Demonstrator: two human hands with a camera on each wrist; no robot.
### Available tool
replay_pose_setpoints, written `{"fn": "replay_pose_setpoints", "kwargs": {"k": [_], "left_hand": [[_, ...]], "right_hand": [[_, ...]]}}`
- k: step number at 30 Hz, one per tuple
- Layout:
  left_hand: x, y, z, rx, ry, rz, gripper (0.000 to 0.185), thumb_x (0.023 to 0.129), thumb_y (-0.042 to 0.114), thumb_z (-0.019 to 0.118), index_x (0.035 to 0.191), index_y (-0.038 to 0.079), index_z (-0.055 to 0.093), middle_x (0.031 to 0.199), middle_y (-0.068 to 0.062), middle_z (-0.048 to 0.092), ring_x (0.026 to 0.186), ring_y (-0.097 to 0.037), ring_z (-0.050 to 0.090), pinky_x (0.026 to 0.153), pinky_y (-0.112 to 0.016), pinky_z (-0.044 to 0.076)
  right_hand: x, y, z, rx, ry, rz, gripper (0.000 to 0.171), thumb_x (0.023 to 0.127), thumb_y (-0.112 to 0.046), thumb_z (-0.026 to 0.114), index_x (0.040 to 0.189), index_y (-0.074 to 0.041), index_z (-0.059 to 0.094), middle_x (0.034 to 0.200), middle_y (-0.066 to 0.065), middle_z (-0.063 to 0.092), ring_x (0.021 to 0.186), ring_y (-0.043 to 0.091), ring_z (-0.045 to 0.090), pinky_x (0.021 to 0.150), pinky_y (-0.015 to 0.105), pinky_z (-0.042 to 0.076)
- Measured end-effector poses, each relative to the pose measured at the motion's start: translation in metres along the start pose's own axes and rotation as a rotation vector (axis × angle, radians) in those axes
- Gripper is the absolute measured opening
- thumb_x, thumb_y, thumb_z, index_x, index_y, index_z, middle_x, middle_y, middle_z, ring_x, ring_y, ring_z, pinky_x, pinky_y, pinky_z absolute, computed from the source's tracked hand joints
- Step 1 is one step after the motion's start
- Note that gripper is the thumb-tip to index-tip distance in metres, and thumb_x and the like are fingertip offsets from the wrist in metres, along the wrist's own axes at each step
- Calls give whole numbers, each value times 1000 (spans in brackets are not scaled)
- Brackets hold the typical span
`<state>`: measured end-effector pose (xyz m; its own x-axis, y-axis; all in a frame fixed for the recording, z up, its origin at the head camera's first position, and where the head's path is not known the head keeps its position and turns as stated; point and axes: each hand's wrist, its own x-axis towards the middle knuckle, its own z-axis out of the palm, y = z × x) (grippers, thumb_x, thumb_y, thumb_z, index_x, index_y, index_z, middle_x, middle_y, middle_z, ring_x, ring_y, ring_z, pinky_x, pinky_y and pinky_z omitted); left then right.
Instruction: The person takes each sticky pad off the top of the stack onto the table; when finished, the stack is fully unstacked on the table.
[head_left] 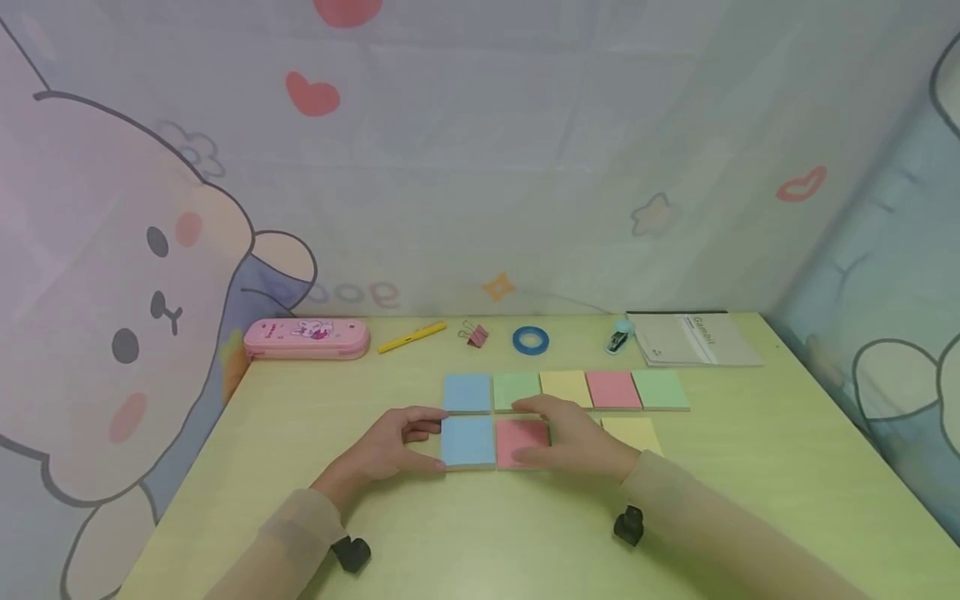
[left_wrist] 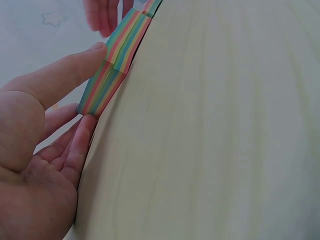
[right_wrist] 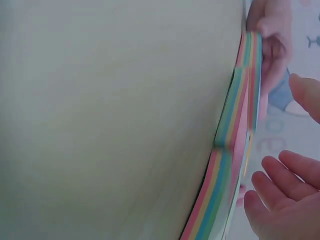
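On the pale green worktop, nearest the person, two sleeved forearms reach forward, each with a small black device at the wrist. The left hand frames the near blue pad: its thumb touches the pad's near left corner and its index finger the far left corner, with the fingers only slightly bent; the left wrist view shows the same thumb and fingertip against the pad's striped edge. The right hand lies with relaxed fingers over the red pad, which sits just beside the blue one, edges touching; whether it presses or merely covers the pad cannot be told. The right wrist view shows striped pad edges with fingers apart and holding nothing. A yellow pad lies to the right of that hand. Behind these runs a row of five pads: blue, green, yellow, red, green. Farther back stand a pink pencil case with a cartoon print, a yellow pen, a pink binder clip, a blue tape roll, a small stapler and a grey notebook whose cover lettering is too small to read reliably. A cartoon-printed curtain encloses the worktop.
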<state>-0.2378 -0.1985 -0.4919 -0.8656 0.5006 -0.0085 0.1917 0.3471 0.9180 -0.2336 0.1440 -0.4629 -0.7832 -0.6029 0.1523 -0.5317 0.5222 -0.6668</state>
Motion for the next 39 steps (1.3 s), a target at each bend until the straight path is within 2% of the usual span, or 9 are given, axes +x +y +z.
{"fn": "replay_pose_setpoints", "kwargs": {"k": [4,10,18,26,32,39], "left_hand": [[1,1,-1,4,6,3,71,82,13,92,144,-2,60,139,-17,65,127,-33,62,111,-44,50],[1,1,0,-10,3,-7,71,81,12,93,143,-2,61,138,-17,66,126,-33,62,112,-47,49],[2,1,-1,9,-3,15,71,82,13,92,144,-1,60,140,-17,65,127,-33,62,110,-43,50],[1,-1,-1,2,-5,18,72,82,12,92,144,-3,59,141,-18,64,127,-34,62,111,-45,50],[2,-2,0,3,-9,31,74,81,12,93,145,-1,59,144,-17,62,129,-34,61,111,-41,50],[1,-3,-1,20,-10,25,76,80,13,94,146,-2,59,147,-18,61,132,-36,59,111,-39,50]], "right_hand": [[18,-14,16,-29,-23,-6,73,88,-40,86,147,-7,58,146,6,62,138,26,55,117,48,44],[34,-23,32,-57,-49,-28,79,82,-34,92,146,-3,56,142,8,63,129,23,59,113,45,48],[42,-28,39,-97,-69,-13,82,80,-33,94,146,-2,56,139,9,64,122,22,60,106,42,52],[45,-26,41,-120,-68,-42,78,81,-34,93,144,-2,58,136,9,65,119,22,60,103,41,53],[35,-18,27,-88,-42,-15,78,82,-37,91,146,-8,58,141,4,61,123,18,57,106,40,52],[-3,6,-21,2,3,75,81,79,-41,93,146,-12,58,144,-1,59,125,23,59,104,46,54]]}}
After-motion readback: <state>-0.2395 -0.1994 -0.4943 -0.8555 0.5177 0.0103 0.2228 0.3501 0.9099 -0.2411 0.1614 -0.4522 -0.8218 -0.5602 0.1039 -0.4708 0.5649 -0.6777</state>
